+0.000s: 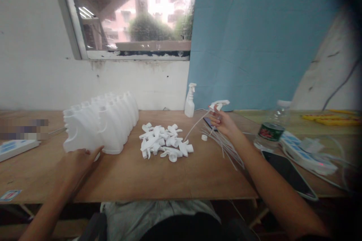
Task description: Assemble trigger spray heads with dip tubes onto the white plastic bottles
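My right hand (222, 121) is raised above the table, its fingers closed around a white spray trigger head (220, 104). A thin white tube (196, 123) slants down and left from it. Low at the front of a block of white plastic bottles (113, 124), my left hand (80, 160) has its thumb and a finger apart; whether it presses on a bottle is unclear. Between the hands lies a heap of white trigger heads (161, 139). Loose tubes (226, 148) and a small white cap (204, 138) lie below my right hand.
A complete white spray bottle (190, 101) stands by the wall. To the right are a clear water bottle (270, 128), a power strip (308, 154) and a dark tablet-like device (288, 173). A phone (209, 123) lies behind my right hand. Another power strip (19, 147) is at far left.
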### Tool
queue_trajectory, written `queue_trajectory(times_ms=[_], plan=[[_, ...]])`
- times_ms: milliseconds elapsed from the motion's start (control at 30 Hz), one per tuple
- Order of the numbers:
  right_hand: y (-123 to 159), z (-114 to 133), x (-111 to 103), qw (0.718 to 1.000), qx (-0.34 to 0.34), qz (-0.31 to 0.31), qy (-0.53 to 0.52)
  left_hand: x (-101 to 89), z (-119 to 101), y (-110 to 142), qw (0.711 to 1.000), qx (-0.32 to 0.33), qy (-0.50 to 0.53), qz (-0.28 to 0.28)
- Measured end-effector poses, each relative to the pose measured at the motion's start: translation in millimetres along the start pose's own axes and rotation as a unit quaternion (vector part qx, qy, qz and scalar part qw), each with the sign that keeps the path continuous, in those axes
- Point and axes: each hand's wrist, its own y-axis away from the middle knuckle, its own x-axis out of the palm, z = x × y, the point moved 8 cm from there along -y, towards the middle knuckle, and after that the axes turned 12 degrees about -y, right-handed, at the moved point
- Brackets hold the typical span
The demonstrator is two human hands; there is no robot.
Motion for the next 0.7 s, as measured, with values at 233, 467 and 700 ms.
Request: queue_trajectory(times_ms=[233, 467, 700], plan=[[2.3, 1.2, 2.7, 1.0, 0.008, 0.011, 0.0, -3.1, 3.4, 3.8, 1.0, -0.007, -0.006, 0.001], [2.5, 1.1, 2.9, 1.0, 0.013, 0.017, -0.001, -3.9, 1.7, 15.2, 0.999, 0.029, -0.032, -0.027], [1.9, 0.4, 0.8, 1.0, 0.016, 0.016, 0.002, 7.5, -1.3, 23.8, 0.973, 0.158, -0.098, -0.137]])
